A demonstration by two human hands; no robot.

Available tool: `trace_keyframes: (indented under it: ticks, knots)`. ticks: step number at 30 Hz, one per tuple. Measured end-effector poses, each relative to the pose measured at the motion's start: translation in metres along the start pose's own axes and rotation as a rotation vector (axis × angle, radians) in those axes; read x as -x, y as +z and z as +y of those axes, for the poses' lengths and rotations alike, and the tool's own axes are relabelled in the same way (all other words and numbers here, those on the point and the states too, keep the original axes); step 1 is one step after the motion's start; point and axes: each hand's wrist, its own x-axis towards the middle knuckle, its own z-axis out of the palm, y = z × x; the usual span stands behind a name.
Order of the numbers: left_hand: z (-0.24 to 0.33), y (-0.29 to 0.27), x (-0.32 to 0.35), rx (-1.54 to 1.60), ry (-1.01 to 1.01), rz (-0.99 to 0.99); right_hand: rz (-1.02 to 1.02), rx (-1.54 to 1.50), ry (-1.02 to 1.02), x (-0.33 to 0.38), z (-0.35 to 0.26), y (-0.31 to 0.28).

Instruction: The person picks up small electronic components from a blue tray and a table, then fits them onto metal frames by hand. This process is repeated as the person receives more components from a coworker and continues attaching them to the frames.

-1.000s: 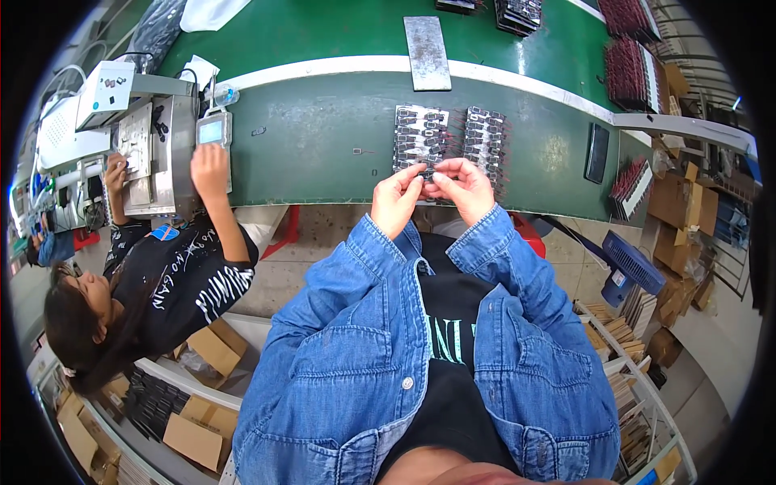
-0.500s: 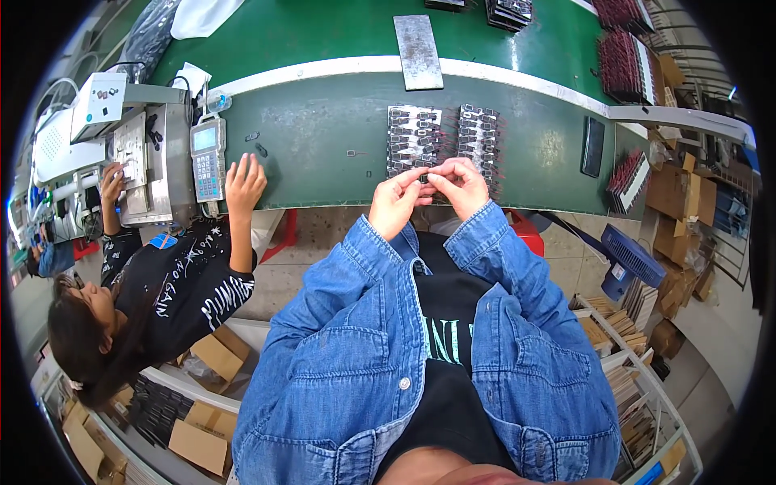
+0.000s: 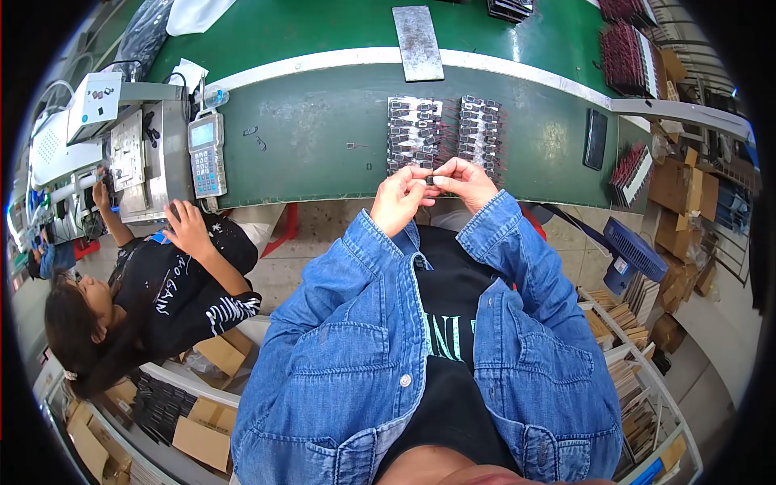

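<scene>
Over the near edge of the green bench (image 3: 307,162), my left hand (image 3: 396,202) and my right hand (image 3: 469,184) meet at their fingertips. Both are closed in a pinch on a small black part (image 3: 430,180), whose exact kind I cannot make out because the fingers cover much of it. Just beyond my hands lie two boards: a left board of small black parts (image 3: 414,133) and a right board of small black parts (image 3: 479,133), with thin dark red wires at the sides. A single small part with a wire (image 3: 351,145) lies left of the boards.
On the left a co-worker's hand (image 3: 187,230) is near a metal machine (image 3: 166,153) and a handheld keypad unit (image 3: 208,158). A phone (image 3: 595,137) lies right of the boards. Farther off is a metal plate (image 3: 418,44). A blue fan (image 3: 634,250) stands at right.
The co-worker's nearer hand has moved off the bench, left and toward the machine's near edge. My right hand has shifted slightly right; both my hands keep their pinch on the small black part.
</scene>
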Motion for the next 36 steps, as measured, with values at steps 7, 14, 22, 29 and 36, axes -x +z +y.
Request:
trace_keyframes:
  ticks: [7, 14, 22, 29, 36]
  knots:
    - [0.000, 0.000, 0.001, 0.001, -0.049, -0.016, 0.034, -0.010, -0.014, 0.005, 0.010, 0.000]
    - [0.004, -0.001, 0.001, 0.025, -0.069, -0.027, 0.078, -0.107, 0.109, 0.010, 0.004, 0.005]
    - [0.006, -0.004, 0.000, 0.104, -0.089, -0.029, 0.190, 0.838, -0.486, 0.021, -0.015, 0.022]
    - [0.011, -0.002, 0.002, 0.118, -0.067, -0.021, 0.220, 1.065, -0.737, 0.023, -0.023, 0.026]
    - [0.006, -0.002, -0.001, 0.099, -0.064, -0.026, 0.252, 1.075, -0.735, 0.024, -0.016, 0.025]
